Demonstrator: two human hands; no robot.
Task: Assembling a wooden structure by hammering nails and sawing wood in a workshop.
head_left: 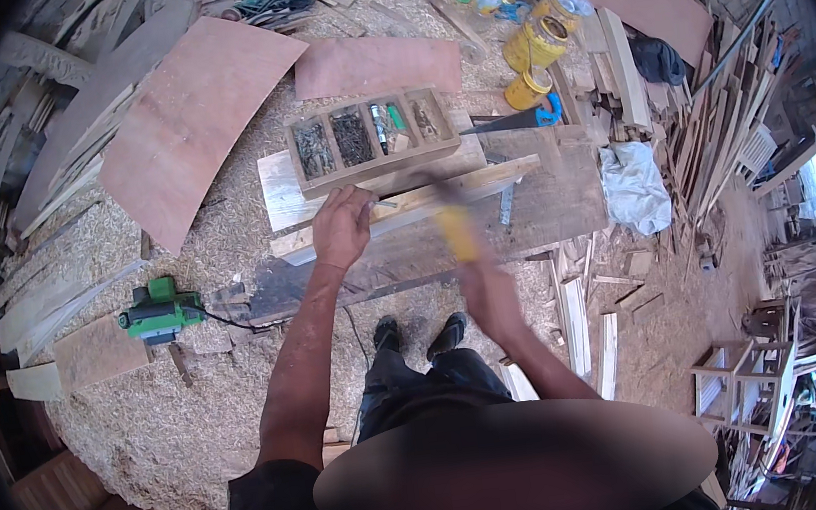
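My right hand [489, 298] is closed round the yellow handle of a hammer [461, 234]. Motion smears the hammer, and its dark head hangs over the edge of a long wooden board [505, 175]. On the left part of that board rests my left hand [342, 227], its fingers pinched on a thin, light metal piece that looks like a nail [385, 203]. Just beyond the board stands a wooden tray [373, 171] with compartments of dark nails, a marker and a green item. A metal ruler [506, 205] lies partly under the board.
A blue-handled saw [548, 113] lies right of the tray, near yellow containers [535, 44]. Plywood sheets [201, 117] lie at the far left. A green power planer [161, 311] sits at left with its cord trailing. A white bag [635, 189] lies at right; shavings cover the floor.
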